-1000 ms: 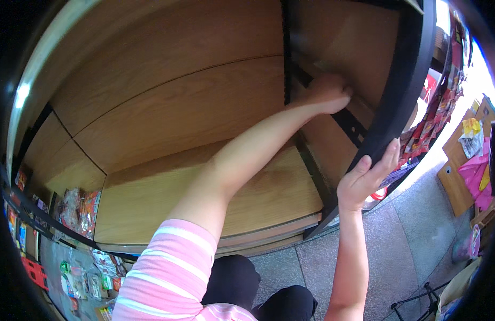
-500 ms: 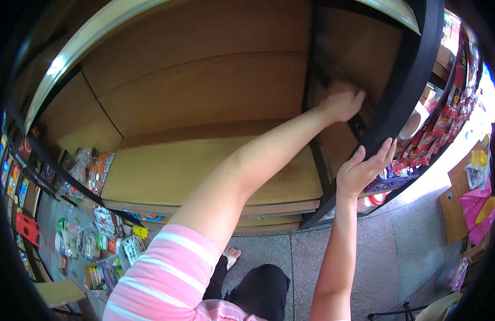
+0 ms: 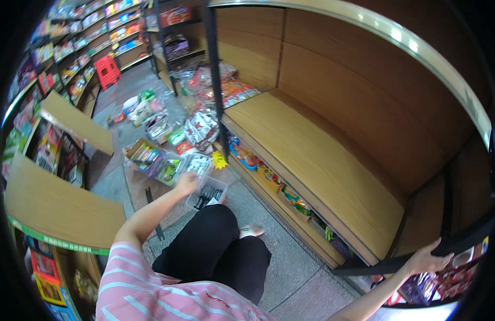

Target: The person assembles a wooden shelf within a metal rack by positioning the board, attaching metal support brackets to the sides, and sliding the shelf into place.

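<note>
My left hand (image 3: 187, 183) reaches down to the left, over the near edge of two plastic boxes on the floor. Small dark pieces, too unclear to name, lie in the clear plastic box (image 3: 224, 185) beside it. A white basket (image 3: 199, 162) with pale contents stands just behind. The left fingers are blurred and partly hidden. On the right, my right hand (image 3: 427, 260) rests against the black shelf post (image 3: 389, 265), fingers stretched out and apart. Between my hands runs a bare wooden shelf board (image 3: 317, 160) with brown back panels.
Snack packets (image 3: 202, 128) and an open carton (image 3: 140, 152) cover the floor ahead. A dark metal strip (image 3: 154, 214) lies near my knee. Wooden boards (image 3: 65, 203) jut out at left. A red stool (image 3: 106, 72) stands farther back. Goods fill the lower shelf (image 3: 269, 176).
The view has swung left. My left hand has left the shelf's inner right side and moved down to the floor boxes. My right hand stays at the post. I am now lower, knees bent.
</note>
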Demonstrator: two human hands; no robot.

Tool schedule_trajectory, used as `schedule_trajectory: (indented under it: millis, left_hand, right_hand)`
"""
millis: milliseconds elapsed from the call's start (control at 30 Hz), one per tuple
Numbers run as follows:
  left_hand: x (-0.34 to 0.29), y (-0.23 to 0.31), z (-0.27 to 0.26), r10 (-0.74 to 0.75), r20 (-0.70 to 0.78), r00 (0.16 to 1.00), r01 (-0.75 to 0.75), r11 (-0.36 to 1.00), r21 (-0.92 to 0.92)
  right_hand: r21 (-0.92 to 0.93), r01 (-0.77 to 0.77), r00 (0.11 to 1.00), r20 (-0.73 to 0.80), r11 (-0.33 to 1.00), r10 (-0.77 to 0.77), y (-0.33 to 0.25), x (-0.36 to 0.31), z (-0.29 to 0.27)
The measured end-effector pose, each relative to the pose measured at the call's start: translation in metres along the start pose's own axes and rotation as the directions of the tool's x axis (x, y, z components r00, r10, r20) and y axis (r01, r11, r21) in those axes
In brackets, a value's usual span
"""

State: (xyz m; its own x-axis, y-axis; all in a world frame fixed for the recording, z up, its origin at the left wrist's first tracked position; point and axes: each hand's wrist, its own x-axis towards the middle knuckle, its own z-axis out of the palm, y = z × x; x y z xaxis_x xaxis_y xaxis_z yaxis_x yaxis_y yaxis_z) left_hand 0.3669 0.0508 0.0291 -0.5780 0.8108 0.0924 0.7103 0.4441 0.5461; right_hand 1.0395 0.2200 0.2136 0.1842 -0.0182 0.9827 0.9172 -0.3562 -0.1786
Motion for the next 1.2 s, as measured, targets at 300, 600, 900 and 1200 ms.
schedule_trajectory:
  millis: [300,600,900,1200]
  left_hand:
    - [-0.158,-0.165,-0.062,-0.554,0.079,0.829,0.515,0.810,0.280]
    - [-0.246,-0.264,-0.079,-0.761,0.130,0.636,0.728,0.648,0.224]
    - [-0.271,-0.327,-0.023,-0.742,0.254,0.620,0.714,0.668,0.209]
    - [-0.211,-0.369,0.049,-0.815,0.299,0.496,0.813,0.557,0.168]
  right_hand:
    - [0.033,0.027,0.999,-0.034,0.999,-0.026,-0.024,0.001,-0.019]
    - [0.014,0.037,0.996,-0.081,0.999,-0.036,-0.085,-0.003,-0.041]
    - [0.670,0.283,0.755,0.285,0.686,-0.591,-0.302,-0.245,-0.096]
    - [0.872,0.079,-0.004,0.484,0.482,-0.875,-0.327,-0.359,-0.271]
